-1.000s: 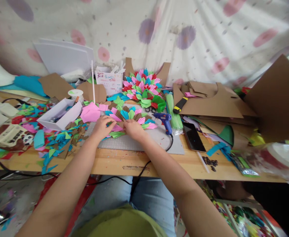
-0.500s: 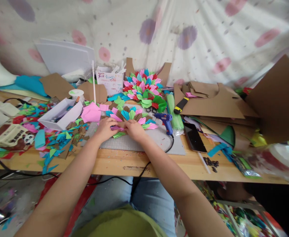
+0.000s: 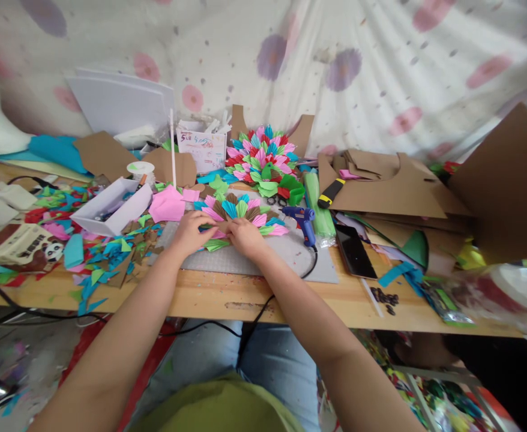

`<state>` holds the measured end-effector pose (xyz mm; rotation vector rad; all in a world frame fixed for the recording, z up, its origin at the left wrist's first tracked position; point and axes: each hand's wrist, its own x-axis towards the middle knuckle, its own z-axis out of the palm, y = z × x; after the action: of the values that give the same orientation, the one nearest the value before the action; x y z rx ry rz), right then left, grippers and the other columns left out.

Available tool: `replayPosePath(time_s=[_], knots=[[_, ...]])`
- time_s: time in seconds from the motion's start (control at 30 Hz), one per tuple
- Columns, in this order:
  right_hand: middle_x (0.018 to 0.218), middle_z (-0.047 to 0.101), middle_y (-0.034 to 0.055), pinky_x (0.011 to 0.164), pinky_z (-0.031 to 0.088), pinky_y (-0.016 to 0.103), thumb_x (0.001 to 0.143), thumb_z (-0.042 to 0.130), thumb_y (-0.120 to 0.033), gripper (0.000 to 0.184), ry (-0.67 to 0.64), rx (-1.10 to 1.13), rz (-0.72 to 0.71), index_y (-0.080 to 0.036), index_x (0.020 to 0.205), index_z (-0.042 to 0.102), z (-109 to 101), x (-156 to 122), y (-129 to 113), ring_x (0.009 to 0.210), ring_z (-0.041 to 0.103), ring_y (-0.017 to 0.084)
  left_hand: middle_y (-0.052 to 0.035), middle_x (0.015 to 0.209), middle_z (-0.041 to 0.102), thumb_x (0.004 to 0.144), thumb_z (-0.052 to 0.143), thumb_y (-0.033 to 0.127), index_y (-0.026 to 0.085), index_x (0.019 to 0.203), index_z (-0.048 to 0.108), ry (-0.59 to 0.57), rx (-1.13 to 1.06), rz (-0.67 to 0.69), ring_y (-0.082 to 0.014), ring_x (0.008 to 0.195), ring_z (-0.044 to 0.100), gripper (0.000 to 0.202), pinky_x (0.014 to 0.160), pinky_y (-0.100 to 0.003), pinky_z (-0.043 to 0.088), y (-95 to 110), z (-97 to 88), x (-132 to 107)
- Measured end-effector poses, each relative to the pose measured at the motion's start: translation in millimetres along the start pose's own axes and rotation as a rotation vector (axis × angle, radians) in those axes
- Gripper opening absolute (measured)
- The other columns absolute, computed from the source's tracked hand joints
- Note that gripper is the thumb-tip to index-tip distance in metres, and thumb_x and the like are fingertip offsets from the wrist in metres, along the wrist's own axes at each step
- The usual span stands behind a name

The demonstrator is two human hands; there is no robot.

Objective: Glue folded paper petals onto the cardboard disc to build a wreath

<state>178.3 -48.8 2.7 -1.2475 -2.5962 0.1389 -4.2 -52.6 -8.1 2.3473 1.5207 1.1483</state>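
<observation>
A cardboard piece (image 3: 222, 227) covered with pleated crepe-paper petals (image 3: 230, 209) in pink, blue, green and brown lies on the grey mat (image 3: 227, 262). At its left side my left hand (image 3: 191, 231) has curled fingers and thumb around the near edge, by a pink petal. My right hand (image 3: 244, 235) is closed over the near middle, its fingertips pressed on the bare cardboard. The palms hide part of the front petals. To the right, a blue hot glue gun (image 3: 304, 223) rests on the mat, apart from both hands.
A finished-looking petal piece (image 3: 263, 153) stands behind. Paper scraps (image 3: 105, 258) and a white box (image 3: 110, 210) lie left. Rightward are a phone (image 3: 355, 251), a yellow-black cutter (image 3: 331, 193), a green crepe roll (image 3: 320, 210) and stacked cardboard (image 3: 389, 195). The glue gun's cord crosses the table's front edge.
My left hand's fingers have loosened a little and shifted slightly at the cardboard's edge. The right hand stays nearly in place, and the view has moved slightly.
</observation>
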Motion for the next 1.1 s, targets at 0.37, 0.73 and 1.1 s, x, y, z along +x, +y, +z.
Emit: replayPosePath(time_s=[0.37,0.73,1.1], knots=[[0.108,0.062,0.0131,0.087,0.041,0.032,0.091,0.042,-0.017,0.028,-0.016,-0.087,-0.029,-0.014,0.107,0.064,5,2,1,0.1,0.055,0.022,-0.0022,0.077,0.064,0.074,0.057,0.029,0.02,0.069,0.063,0.285,-0.042,-0.233,-0.017,0.081,0.059,0.012,0.082,-0.031,0.046,-12,-12.4,3],[0.104,0.064,0.0128,0.087,0.041,0.032,0.089,0.043,-0.012,0.026,0.0,-0.045,0.016,-0.011,0.105,0.064,3,0,-2,0.102,0.056,0.022,-0.0017,0.076,0.064,0.073,0.056,0.029,0.02,0.068,0.063,0.297,-0.04,-0.277,-0.0165,0.079,0.059,0.013,0.081,-0.03,0.046,-14,-12.4,3],[0.086,0.063,0.0068,0.078,0.043,0.029,0.081,0.057,-0.015,0.008,0.289,0.264,0.17,-0.016,0.082,0.065,7,-8,11,0.085,0.057,0.018,-0.0032,0.082,0.066,0.074,0.059,0.031,0.019,0.071,0.062,0.413,-0.048,-0.344,-0.0181,0.087,0.061,0.013,0.084,-0.032,0.046,-15,-16.9,4]])
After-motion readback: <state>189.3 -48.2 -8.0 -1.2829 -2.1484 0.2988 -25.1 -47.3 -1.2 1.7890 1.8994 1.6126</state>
